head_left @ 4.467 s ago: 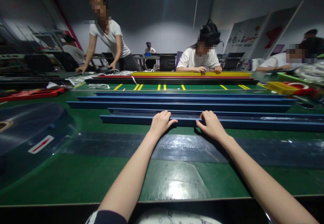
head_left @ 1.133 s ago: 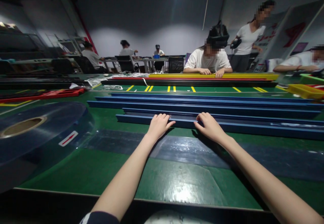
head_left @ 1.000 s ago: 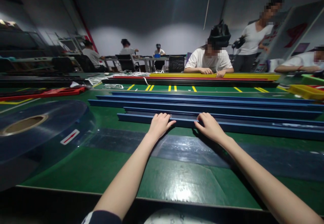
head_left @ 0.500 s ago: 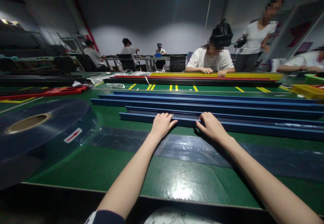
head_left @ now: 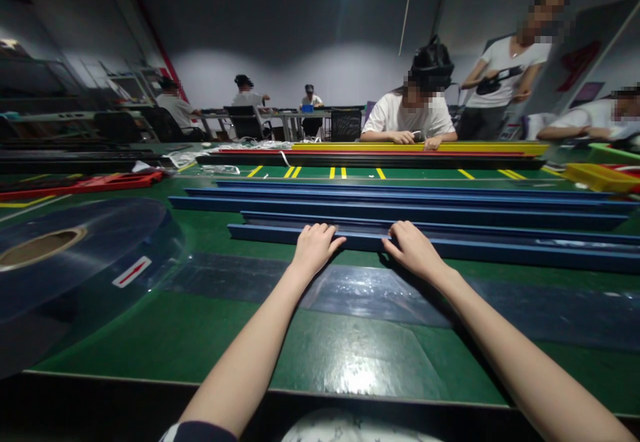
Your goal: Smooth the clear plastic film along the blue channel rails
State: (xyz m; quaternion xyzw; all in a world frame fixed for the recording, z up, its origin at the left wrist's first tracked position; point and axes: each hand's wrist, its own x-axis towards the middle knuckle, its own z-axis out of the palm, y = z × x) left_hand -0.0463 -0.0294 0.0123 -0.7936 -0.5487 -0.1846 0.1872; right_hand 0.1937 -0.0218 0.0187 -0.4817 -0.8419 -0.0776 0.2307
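A long blue U-shaped channel (head_left: 270, 232) lies crosswise on the green table in front of me. Over its near wall my left hand (head_left: 315, 245) is hooked, fingers inside the groove and thumb against the outer face. My right hand (head_left: 413, 245) grips the same wall farther right, its thumb pointing toward the left hand; its fingertips are partly hidden inside the channel. Between the channel and me a clear plastic strip (head_left: 240, 275) is stretched flat across the table, passing beneath my forearms. It leads from a big clear roll (head_left: 125, 229) at the left.
More blue channels (head_left: 300, 203) lie parallel just behind. Farther back are yellow (head_left: 475, 147), red and black strips, with a co-worker (head_left: 410, 112) bent over them. A yellow bin (head_left: 600, 177) stands at right. The table's near edge (head_left: 350, 397) runs below my forearms.
The view has shifted slightly, so the scene sits a little farther left. My hands keep their places on the blue channel. The standing person at the back has moved their arms.
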